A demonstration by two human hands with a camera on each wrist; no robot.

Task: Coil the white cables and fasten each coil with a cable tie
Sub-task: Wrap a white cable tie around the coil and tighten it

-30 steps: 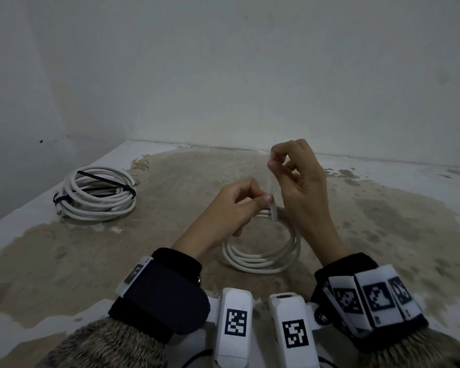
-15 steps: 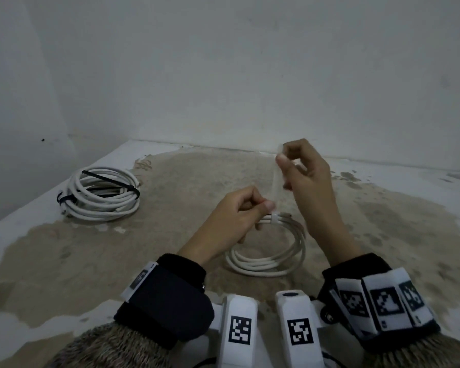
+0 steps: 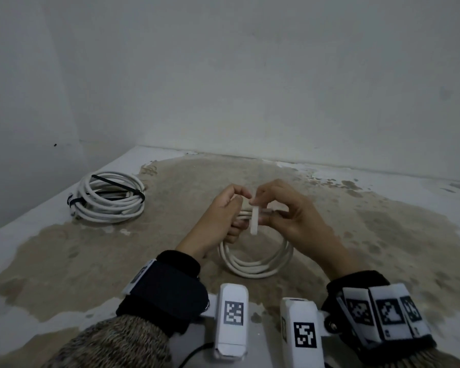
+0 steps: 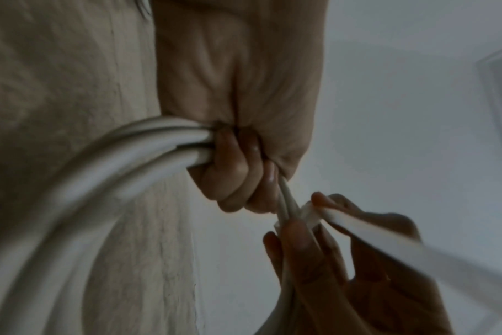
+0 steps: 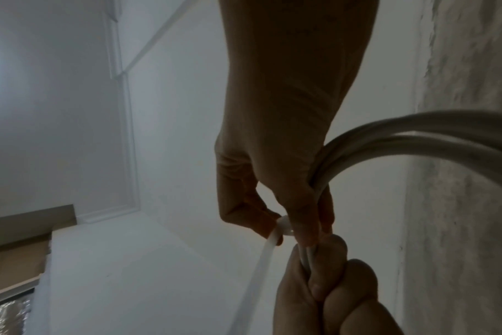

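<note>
A small white cable coil (image 3: 255,269) stands tilted on the stained floor, its top lifted. My left hand (image 3: 234,205) grips the top strands, fingers curled round them (image 4: 232,170). A white cable tie (image 3: 254,220) is wrapped round those strands. Just right of my left hand, my right hand (image 3: 260,205) pinches the tie at its head (image 5: 284,229) between thumb and fingers. The tie's loose tail (image 5: 258,283) sticks out toward me. In the left wrist view the tail (image 4: 416,253) runs off to the right. Both hands nearly touch.
A second, larger white coil (image 3: 109,197) lies at the far left by the wall, bound with black ties. White walls meet in a corner behind it. The worn brown floor patch (image 3: 369,235) spreads around my hands.
My right hand has come down from above the coil, where it held the tie's tail upright, to the tie's head beside my left hand. The tail now points toward me.
</note>
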